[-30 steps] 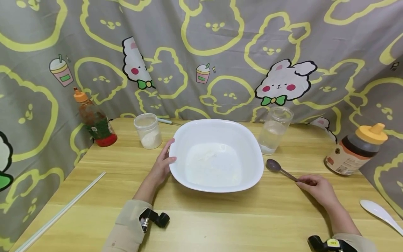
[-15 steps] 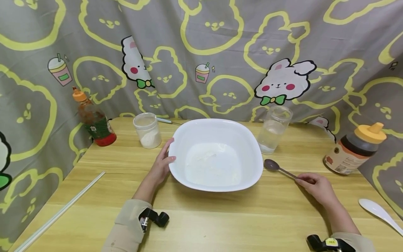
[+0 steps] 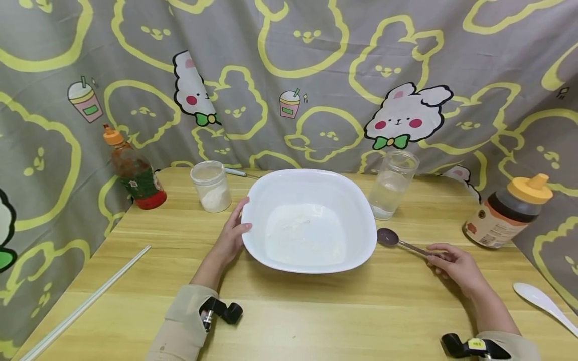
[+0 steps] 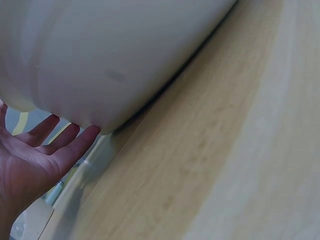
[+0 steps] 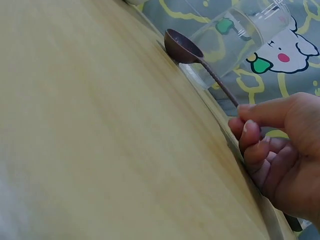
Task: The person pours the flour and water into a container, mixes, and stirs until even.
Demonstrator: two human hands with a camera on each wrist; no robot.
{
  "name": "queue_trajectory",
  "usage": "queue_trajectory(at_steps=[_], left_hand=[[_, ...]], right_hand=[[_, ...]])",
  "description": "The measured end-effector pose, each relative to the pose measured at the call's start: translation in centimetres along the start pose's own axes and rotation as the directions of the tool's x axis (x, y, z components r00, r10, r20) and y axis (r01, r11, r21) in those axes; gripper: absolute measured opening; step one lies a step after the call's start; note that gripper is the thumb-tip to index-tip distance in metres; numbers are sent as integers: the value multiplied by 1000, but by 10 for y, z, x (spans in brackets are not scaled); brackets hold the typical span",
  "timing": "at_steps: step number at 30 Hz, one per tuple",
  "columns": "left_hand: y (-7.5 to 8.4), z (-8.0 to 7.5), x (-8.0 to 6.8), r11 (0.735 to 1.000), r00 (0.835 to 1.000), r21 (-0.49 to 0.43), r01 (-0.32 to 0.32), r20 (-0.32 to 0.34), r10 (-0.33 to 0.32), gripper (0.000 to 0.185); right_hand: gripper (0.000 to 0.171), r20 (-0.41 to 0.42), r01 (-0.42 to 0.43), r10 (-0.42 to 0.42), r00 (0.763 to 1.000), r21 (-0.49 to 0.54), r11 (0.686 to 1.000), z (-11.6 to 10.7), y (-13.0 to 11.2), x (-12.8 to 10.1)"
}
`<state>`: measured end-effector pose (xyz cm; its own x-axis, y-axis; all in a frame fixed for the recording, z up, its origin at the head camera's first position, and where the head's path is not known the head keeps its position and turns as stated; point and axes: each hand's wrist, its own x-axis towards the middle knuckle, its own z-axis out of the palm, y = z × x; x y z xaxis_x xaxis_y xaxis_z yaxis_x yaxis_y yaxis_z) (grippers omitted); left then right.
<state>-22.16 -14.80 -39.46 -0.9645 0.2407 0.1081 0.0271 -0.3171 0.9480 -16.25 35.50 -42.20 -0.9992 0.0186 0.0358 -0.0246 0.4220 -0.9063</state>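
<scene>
Clasping a white, rounded-square, plastic-looking bowl point(image 3: 307, 188) at its 9 o'clock edge, the left hand point(image 3: 232, 236) likely steadies it; beyond 3 o'clock, the right hand point(image 3: 457, 265) pinches a brown, round-headed, plastic-looking spoon point(image 3: 390, 237) by its end, perhaps for reach

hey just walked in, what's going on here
A person steadies a big white basin with the left hand, thumb at the rim. The right hand pinches the handle of a dark spoon, whose bowl is outside the basin, by its right side. Some pale stuff lies in the basin. Behind stand a jar of white powder and a glass of clear liquid.
</scene>
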Motion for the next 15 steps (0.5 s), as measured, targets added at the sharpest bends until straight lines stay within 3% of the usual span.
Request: queue_trajectory(at_steps=[6,15], left_hand=[[1,1,0,1000,1000,-4,2,-3,-2,69],[0,0,0,1000,1000,-14,-14,1,14,69]], right_hand=[[13,25,-29,25,999,160,987,-3,1,1],[8,34,2,-11,999,273,962,-4,-2,0]])
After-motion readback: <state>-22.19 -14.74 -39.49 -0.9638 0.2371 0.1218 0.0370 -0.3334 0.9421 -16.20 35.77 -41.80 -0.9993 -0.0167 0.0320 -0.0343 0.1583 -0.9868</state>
